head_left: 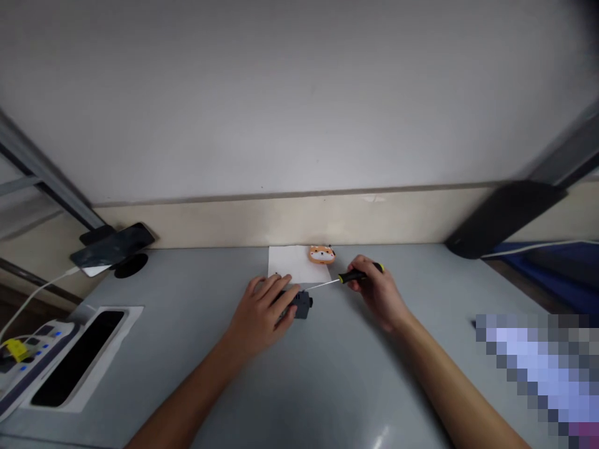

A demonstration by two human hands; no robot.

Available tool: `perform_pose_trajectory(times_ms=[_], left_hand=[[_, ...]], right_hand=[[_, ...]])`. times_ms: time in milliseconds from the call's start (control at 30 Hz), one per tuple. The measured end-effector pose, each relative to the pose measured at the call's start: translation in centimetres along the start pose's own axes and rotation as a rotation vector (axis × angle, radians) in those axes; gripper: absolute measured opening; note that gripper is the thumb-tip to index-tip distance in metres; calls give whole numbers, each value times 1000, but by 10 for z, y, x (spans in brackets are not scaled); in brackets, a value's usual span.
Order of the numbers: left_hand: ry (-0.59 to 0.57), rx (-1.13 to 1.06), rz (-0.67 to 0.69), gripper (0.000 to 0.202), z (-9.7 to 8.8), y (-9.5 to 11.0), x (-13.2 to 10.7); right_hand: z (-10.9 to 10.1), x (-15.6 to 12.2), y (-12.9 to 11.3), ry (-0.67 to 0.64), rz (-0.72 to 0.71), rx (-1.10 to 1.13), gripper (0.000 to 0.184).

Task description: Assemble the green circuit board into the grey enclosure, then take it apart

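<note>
Holding a box (302,305), left fingers (285,300) bend over it; right fingers (369,267) clasp a screwdriver (347,276) whose slant might cause slipping.

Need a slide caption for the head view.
Left grip holds a dark boxy device while the right grip points a screwdriver at it.

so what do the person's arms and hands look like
The left hand and right hand are bare, without gloves. No sleeve shows on the left forearm or right forearm, and no watch or bracelet is visible. No rings show, though some fingers are partly hidden.
</note>
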State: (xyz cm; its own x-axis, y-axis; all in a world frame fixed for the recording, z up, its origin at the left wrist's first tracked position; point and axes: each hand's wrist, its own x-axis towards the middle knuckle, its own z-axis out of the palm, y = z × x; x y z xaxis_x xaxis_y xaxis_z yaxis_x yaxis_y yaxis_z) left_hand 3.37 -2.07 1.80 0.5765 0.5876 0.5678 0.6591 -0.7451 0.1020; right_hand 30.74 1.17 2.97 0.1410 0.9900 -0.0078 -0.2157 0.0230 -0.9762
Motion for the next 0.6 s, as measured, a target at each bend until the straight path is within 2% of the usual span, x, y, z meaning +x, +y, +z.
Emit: perform_pose_trajectory(times_ms=[100,400,600], left_hand=[[-19,-9,4,36,4,-1,2],[102,-32,10,31,7,-1,2],[74,27,76,34,3,-6,3]], right_hand=[[2,1,4,-13,29,-15,26],[1,4,9,-57,66,29,25],[0,4,11,-106,50,8,27]])
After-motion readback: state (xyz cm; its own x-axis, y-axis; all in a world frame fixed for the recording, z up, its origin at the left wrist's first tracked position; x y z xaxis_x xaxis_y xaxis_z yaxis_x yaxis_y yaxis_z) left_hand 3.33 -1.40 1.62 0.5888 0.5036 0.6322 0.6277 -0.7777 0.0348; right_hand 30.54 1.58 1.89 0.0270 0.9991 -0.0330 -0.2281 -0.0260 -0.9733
